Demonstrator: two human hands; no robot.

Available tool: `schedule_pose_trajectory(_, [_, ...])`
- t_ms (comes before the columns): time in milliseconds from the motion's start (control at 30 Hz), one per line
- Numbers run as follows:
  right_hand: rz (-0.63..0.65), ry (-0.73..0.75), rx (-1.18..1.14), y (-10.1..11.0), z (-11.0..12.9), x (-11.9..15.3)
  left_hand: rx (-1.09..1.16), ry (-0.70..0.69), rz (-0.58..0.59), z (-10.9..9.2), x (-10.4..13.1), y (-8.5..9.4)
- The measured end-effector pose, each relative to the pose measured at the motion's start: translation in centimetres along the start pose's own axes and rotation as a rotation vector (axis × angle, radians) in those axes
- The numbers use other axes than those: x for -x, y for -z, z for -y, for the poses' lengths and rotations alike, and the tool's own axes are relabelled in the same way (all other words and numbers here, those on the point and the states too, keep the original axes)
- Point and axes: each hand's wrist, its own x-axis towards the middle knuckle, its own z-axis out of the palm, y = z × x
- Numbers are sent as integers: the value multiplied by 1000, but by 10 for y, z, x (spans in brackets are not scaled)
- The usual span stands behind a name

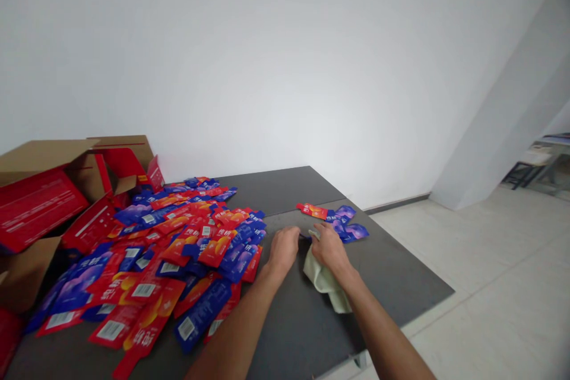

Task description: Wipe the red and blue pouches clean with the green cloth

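Over the dark table, my left hand (285, 248) has its fingers closed at the edge of a small dark item between both hands, too hidden to name. My right hand (328, 246) is closed on a pale green cloth (327, 282), which hangs down below it onto the table. Just beyond my right hand lie a red packet (314, 211) and several blue-purple packets (345, 224). A large heap of red and blue packets (191, 243) spreads out to the left of my left hand.
Open red cardboard boxes (40, 208) stand at the far left, beside the heap. The grey table (401, 276) ends at the right, with pale floor (490, 261) beyond. A white wall (285, 71) rises behind. Other furniture (529, 166) stands at the far right.
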Motion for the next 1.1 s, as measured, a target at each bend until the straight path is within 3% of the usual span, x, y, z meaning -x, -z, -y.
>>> schedule_pose_trajectory(133, [92,175,-73,-1,23,-3,42,-18,-158,26,13,25])
schedule_pose_trajectory(300, [230,367,-236,-3,73,-6,227,-76,-384,56,35,55])
schedule_pose_trajectory(433, [266,369,-394,-8,107,-10,516,8,-514,70,48,79])
schedule_pose_trajectory(533, [286,296,-689,-13,123,-11,809,115,-572,77,57,94])
schedule_pose_trajectory(633, [378,89,-1033,-21,131,-10,958,132,-423,83,68,98])
schedule_pose_trajectory(733, [414,-69,-1213,-28,134,-8,1040,126,-260,87,76,95])
schedule_pose_trajectory(900, [370,-90,-1211,-36,135,-7,1060,252,-196,90,79,95])
schedule_pose_trajectory(1100, [360,10,-1117,-40,140,-4,1086,284,-165,96,81,105])
